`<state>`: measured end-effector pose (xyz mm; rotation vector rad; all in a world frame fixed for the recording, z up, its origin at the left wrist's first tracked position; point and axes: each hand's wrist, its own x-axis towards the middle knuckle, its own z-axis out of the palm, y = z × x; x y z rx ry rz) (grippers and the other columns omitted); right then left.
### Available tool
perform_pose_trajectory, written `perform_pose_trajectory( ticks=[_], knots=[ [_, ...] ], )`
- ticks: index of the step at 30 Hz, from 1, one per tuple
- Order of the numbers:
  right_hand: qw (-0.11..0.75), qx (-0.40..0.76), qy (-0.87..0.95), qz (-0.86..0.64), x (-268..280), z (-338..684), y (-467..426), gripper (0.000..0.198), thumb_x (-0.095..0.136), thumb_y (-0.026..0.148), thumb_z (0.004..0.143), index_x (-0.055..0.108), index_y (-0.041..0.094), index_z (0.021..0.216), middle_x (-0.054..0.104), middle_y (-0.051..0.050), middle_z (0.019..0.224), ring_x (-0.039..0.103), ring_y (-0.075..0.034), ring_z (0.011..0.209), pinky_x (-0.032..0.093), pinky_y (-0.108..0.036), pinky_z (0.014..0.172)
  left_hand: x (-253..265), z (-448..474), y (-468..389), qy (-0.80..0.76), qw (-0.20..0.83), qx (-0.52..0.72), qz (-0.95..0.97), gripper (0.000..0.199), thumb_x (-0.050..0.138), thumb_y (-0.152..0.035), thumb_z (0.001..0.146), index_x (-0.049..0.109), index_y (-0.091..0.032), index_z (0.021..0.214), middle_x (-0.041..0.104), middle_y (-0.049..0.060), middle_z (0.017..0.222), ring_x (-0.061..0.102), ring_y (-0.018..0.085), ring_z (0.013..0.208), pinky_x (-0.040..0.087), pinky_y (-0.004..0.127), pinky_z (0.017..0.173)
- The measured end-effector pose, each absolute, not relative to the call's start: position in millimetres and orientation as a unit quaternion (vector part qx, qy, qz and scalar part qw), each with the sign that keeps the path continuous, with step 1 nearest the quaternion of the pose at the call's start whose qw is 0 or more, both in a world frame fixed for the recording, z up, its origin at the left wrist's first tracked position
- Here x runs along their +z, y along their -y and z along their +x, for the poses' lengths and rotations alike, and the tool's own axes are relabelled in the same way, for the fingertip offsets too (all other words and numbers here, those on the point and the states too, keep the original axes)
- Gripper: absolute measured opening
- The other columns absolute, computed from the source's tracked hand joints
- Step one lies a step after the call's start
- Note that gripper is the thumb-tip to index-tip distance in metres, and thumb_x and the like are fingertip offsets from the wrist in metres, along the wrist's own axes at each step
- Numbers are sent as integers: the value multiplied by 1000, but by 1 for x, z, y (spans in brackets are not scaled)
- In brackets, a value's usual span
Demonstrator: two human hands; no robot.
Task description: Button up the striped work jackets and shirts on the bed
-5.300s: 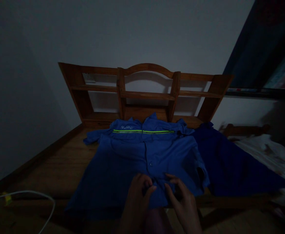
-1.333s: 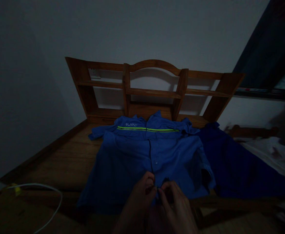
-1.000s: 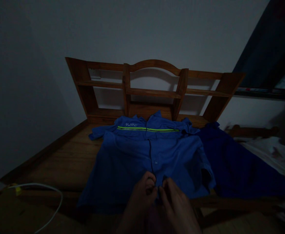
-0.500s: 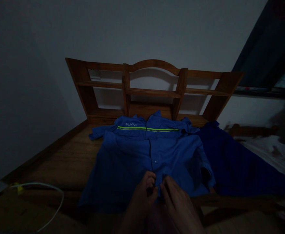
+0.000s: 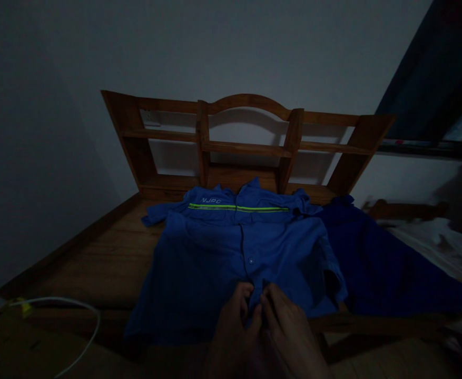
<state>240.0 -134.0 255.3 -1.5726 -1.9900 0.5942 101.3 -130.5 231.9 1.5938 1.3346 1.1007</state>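
Observation:
A blue work shirt (image 5: 199,252) lies spread on the wooden desk, its lower part toward me and over the front edge. Lettering and a yellow-green stripe cross its chest at the back. One button (image 5: 252,260) shows beside the dark front opening. My left hand (image 5: 236,310) pinches the front edge of the cloth below that button. Close on its right, my right hand (image 5: 284,316) grips the other front edge, fingers bent together. The cloth between the fingertips is dim, and any button there is hidden.
A wooden shelf unit (image 5: 246,148) stands along the back of the desk (image 5: 108,258) against the wall. Darker blue cloth (image 5: 376,258) lies to the right. A white cable (image 5: 96,316) curves at the lower left. Pale fabric (image 5: 440,242) is at the far right.
My left hand has shifted slightly right and its thumb has come nearer my right fingers. The right hand stays at the shirt front. The view has moved slightly.

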Motion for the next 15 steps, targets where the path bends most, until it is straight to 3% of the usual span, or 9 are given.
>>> perform_pose_trajectory(
  ticks=[8,15],
  knots=[
    [307,274,721,-557,257,242,135,21,28,26,96,48,21,90,57,-3,88,57,-16,82,42,-25,73,228,104,125,-553,359,400,637,22,49,-31,81,54,-21,99,54,-2,70,50,12,62,38,22,59],
    [327,279,710,-557,251,242,137,17,33,28,95,48,21,92,56,-4,90,56,-16,85,42,-26,75,225,103,123,-576,346,398,624,29,53,-32,78,59,-21,103,62,1,78,55,13,65,42,23,63]
  ],
)
